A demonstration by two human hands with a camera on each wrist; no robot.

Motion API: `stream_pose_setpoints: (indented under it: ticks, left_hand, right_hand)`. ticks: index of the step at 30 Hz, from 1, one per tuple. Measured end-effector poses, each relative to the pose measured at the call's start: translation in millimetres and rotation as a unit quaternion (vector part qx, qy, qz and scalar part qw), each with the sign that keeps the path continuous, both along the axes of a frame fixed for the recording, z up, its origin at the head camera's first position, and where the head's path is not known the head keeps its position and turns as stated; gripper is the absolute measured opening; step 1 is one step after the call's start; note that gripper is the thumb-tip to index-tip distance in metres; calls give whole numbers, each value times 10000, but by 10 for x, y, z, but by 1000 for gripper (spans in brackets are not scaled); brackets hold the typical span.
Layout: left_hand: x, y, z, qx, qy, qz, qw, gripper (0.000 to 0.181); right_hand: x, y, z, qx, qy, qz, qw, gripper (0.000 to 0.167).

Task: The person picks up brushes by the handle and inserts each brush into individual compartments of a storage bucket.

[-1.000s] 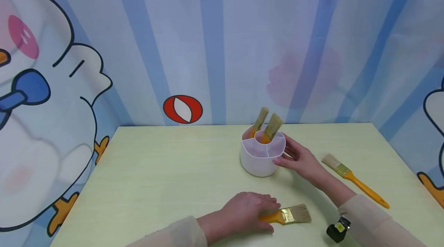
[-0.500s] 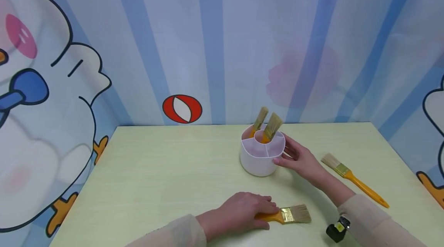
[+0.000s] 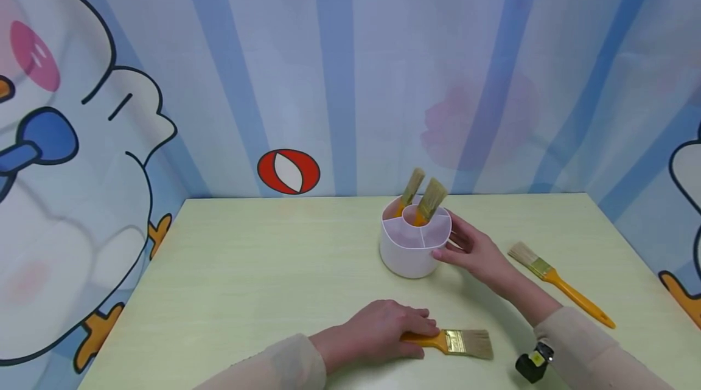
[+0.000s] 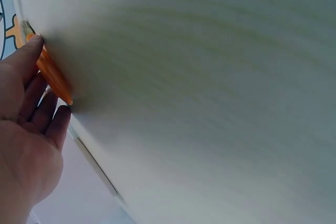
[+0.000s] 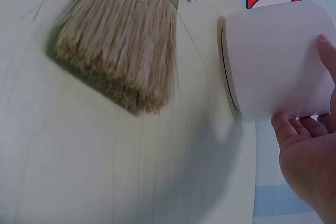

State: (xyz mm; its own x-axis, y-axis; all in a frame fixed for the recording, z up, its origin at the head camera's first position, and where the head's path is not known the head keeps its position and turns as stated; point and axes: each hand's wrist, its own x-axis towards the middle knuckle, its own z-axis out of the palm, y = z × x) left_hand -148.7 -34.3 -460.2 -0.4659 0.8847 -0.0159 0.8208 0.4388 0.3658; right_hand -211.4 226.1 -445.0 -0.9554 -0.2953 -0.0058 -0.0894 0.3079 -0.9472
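My left hand [image 3: 378, 330] grips the orange handle of a flat paintbrush [image 3: 470, 343] near the table's front, bristles pointing right. The left wrist view shows thumb and fingers about the orange handle [image 4: 53, 77]. My right hand [image 3: 476, 255] holds the right side of a white, round, divided brush holder [image 3: 408, 259], thumb in front. Two paintbrushes stand in the holder bristles up: a wider one [image 3: 431, 200] in the centre ring and a narrower one [image 3: 412, 188] in a back compartment. In the right wrist view, bristles [image 5: 118, 45] fill the upper left, beside the holder [image 5: 281, 61].
Another orange-handled paintbrush [image 3: 561, 285] lies on the pale table [image 3: 246, 268] to the right, beyond my right forearm. A printed cloth backdrop [image 3: 378, 73] rises behind the table. A small black device [image 3: 533, 362] sits at my right cuff.
My left hand has shifted slightly left along the handle, and the paintbrush's bristle end has tipped a little toward me. The right hand and the holder stay still.
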Motion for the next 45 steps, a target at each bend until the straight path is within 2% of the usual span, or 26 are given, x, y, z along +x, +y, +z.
stream_pose_setpoints:
  ticks: [5, 11, 18, 23, 31, 37, 41, 45]
  left_hand:
    - [-17, 19, -19, 36, -158, 8, 9999, 42]
    - [1, 44, -25, 135, 115, 103, 9998, 38]
    - [30, 91, -26, 251, 593, 177, 9978, 29]
    - [49, 99, -1, 319, 661, 348, 9967, 26]
    - [-16, -1, 58, 622, 379, 669, 9951, 28]
    - [-33, -184, 160, 1000, -133, 1078, 9890, 27]
    - [-51, -293, 284, 1295, -593, 1433, 9794, 27]
    - [-112, -359, 428, 1687, -1108, 1872, 9614, 27]
  right_hand:
    - [0, 6, -2, 22, 9, 3, 10000, 96]
    - [-4, 25, -1, 11, -26, 20, 10000, 96]
    - [-4, 21, -3, 30, 2, 10, 10000, 96]
    - [3, 15, 5, 50, 33, 24, 10000, 96]
    - [15, 37, 10, -81, 92, 96, 9999, 95]
    - [5, 36, -7, -120, 67, 98, 9999, 95]
    - [2, 37, -11, -101, 115, 103, 9998, 94]
    - [1, 39, -21, -160, 111, 106, 9998, 93]
